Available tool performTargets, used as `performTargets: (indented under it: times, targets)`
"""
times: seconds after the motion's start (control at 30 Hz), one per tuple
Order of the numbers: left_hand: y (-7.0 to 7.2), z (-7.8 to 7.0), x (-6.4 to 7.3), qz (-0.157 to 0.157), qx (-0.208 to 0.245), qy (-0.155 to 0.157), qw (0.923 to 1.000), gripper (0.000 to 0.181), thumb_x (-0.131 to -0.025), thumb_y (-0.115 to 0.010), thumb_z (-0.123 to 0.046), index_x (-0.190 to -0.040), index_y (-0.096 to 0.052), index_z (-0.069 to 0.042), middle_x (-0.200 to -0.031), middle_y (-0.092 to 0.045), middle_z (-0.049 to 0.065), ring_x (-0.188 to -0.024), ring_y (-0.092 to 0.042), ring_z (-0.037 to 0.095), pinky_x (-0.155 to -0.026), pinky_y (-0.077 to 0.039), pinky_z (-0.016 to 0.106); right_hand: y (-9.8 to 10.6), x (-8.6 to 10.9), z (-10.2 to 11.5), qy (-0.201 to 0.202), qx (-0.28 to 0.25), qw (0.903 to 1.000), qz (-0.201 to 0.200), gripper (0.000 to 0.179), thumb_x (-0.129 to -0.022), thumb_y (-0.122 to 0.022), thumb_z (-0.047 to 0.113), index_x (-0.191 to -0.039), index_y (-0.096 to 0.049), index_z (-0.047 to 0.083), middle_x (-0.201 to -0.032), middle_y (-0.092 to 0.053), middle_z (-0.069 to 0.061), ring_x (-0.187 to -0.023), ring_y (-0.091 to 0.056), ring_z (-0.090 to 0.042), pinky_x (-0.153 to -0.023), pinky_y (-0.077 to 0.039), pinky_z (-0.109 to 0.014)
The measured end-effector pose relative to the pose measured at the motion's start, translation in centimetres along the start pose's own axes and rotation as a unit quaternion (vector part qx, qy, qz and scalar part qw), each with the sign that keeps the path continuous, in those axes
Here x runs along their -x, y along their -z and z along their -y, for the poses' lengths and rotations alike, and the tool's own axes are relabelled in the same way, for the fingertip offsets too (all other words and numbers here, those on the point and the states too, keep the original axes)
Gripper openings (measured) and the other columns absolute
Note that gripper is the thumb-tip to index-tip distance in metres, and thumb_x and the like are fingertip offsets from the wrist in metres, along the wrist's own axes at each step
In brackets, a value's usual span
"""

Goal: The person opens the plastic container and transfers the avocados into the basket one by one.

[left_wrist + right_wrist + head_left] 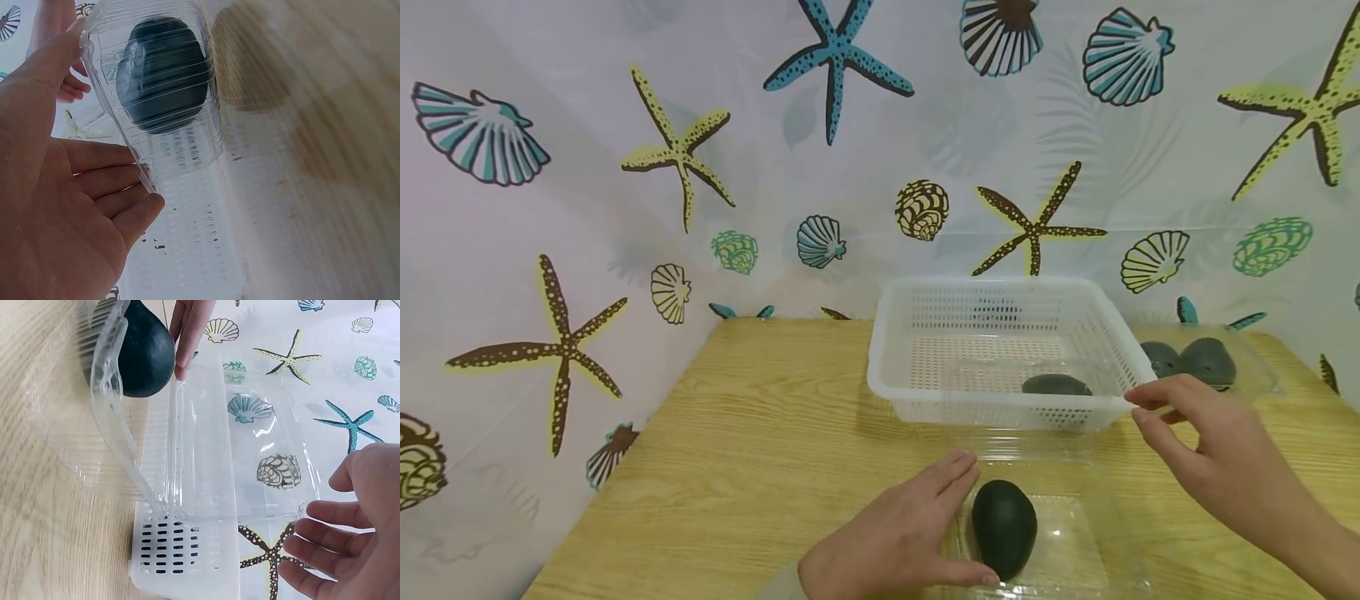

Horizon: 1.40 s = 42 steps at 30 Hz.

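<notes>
A clear plastic clamshell box [1123,533] lies open on the table, holding one dark green avocado [1003,529]. Its raised lid [206,450] leans back toward the white basket. My left hand [898,529] rests along the box's left side, fingers extended at the rim and thumb near the front corner. At the lid's right corner is my right hand [1232,454], fingers loosely bent, thumb apart from the index finger; the fingertips seem to touch the lid's edge. Another dark avocado [1056,385] shows in the basket, behind the transparent lid.
Behind the box stands the white perforated basket [883,350]. A second clear box [1262,375] with two dark avocados [1207,361] sits to its right, partly behind the basket. Wood-grain table [760,433] stretches to the left. A seashell-patterned cloth [760,183] hangs behind.
</notes>
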<state>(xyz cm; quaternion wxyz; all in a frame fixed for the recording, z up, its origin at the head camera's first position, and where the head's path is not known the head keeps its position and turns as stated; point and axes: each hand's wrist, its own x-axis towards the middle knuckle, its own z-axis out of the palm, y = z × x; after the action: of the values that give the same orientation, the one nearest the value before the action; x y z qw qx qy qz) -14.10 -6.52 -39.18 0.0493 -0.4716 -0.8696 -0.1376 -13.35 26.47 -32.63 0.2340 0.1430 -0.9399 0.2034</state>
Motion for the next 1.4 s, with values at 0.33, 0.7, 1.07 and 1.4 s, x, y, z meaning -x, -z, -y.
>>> performTargets:
  times: [0.33, 0.7, 1.07, 1.4]
  targets:
    - [0.1, 0.1, 0.0, 0.003, 0.009, 0.003, 1.0, 0.098, -0.088, -0.048, -0.073, -0.156, -0.028, -0.005, -0.162, -0.029, 0.008, -0.15, -0.029, 0.016, -0.113, -0.041, 0.03, -2.2, 1.4, 3.1, 0.077, -0.054, 0.9954, -0.015, 0.028, -0.084, -0.074, 0.001, -0.097, -0.068, 0.025, -0.098, -0.063, 0.013, -0.086, -0.056, 0.004, -0.072, -0.041, -0.003]
    - [0.2, 0.2, 0.1, -0.015, -0.004, -0.003, 0.9999, 0.097, -0.088, -0.052, -0.071, -0.154, -0.031, -0.004, -0.16, -0.033, 0.009, -0.148, -0.033, 0.017, -0.113, -0.041, 0.027, -5.6, 2.4, 5.2, 0.132, -0.042, 0.9864, 0.088, 0.026, -0.087, -0.077, 0.023, -0.11, -0.066, 0.028, -0.111, -0.056, 0.021, -0.096, -0.057, 0.0, -0.078, -0.056, -0.024]
    - [0.4, 0.2, -0.1, -0.013, -0.001, -0.006, 0.9999, 0.096, -0.089, -0.052, -0.07, -0.154, -0.032, -0.002, -0.159, -0.034, 0.012, -0.148, -0.033, 0.019, -0.114, -0.04, 0.029, -7.4, 2.7, 5.3, 0.192, -0.06, 0.9605, 0.193, 0.05, -0.091, -0.068, 0.045, -0.134, -0.055, 0.022, -0.132, -0.054, 0.006, -0.114, -0.057, -0.013, -0.086, -0.057, -0.031]
    - [0.4, 0.1, -0.2, -0.032, -0.012, -0.015, 0.9993, 0.094, -0.088, -0.057, -0.068, -0.151, -0.036, 0.0, -0.156, -0.039, 0.013, -0.147, -0.036, 0.021, -0.115, -0.039, 0.03, -6.9, 1.7, 5.5, 0.102, -0.073, 0.9355, 0.33, 0.074, -0.086, -0.066, 0.06, -0.146, -0.045, 0.022, -0.149, -0.045, 0.004, -0.123, -0.054, -0.016, -0.093, -0.055, -0.034]
